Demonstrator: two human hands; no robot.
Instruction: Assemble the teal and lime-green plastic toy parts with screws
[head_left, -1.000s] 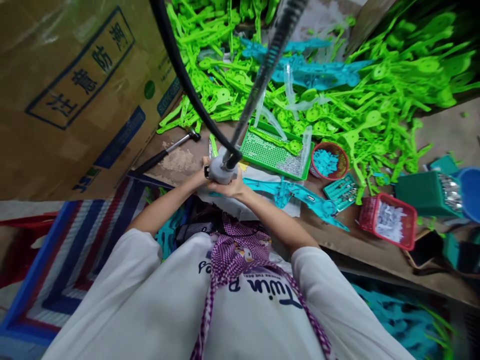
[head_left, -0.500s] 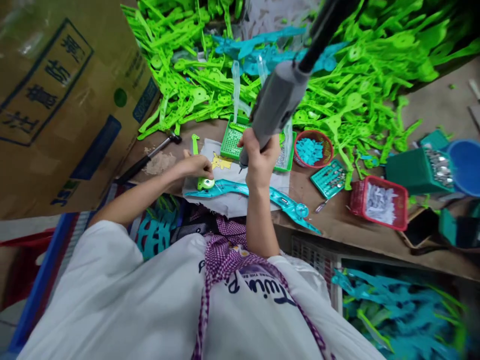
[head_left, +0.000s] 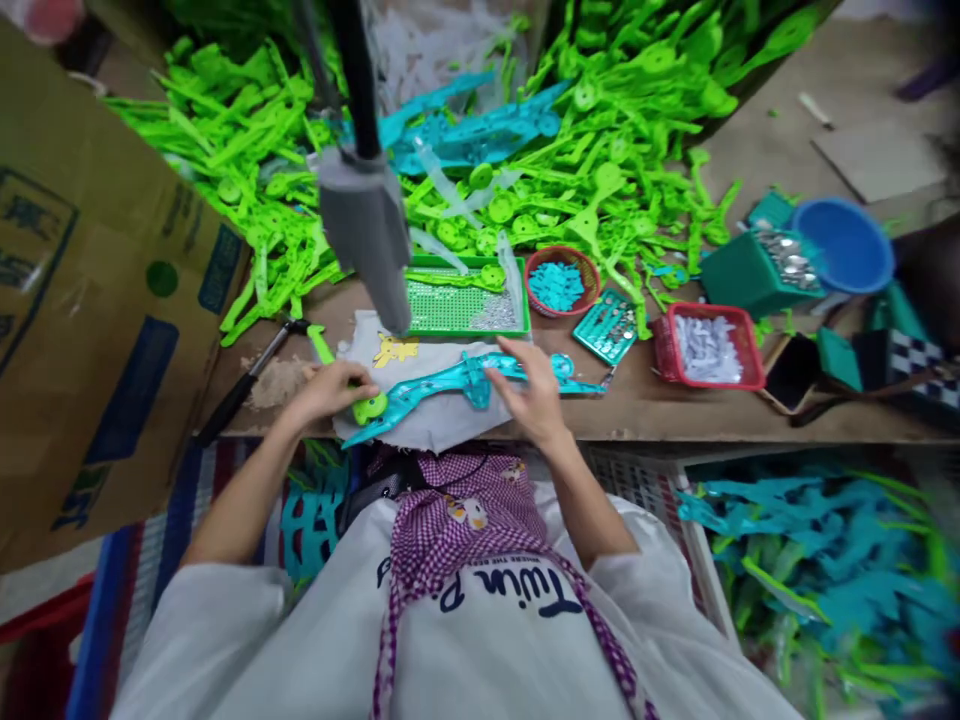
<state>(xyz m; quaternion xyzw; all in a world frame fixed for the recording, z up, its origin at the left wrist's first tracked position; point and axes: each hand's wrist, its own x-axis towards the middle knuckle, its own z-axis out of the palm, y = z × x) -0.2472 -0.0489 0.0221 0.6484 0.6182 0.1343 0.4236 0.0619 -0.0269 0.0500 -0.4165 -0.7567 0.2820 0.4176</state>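
Note:
A long curved blue plastic part (head_left: 420, 387), shaped like a toy bow, lies across a pale cloth on the bench. My left hand (head_left: 328, 392) is closed on a lime-green plastic piece (head_left: 370, 407) with a rounded end, held against the blue part's left end. At the blue part's right half is my right hand (head_left: 534, 392), its thumb and fingers apart; whether they touch it I cannot tell. A grey electric screwdriver (head_left: 367, 240) hangs free on its black cord, tip down, above the cloth's upper edge.
Behind lies a heap of green plastic parts (head_left: 262, 150). A green tray (head_left: 457, 312) of screws, a red basket (head_left: 562, 284) of small blue pieces and a red bin (head_left: 709, 345) stand rightward. A hammer (head_left: 255, 375) and a large carton (head_left: 97, 330) are left.
My right hand has let go of the screwdriver, which now hangs further left, and has come down to the blue part. The blue part has been turned over or tilted; my left hand stays at its left end.

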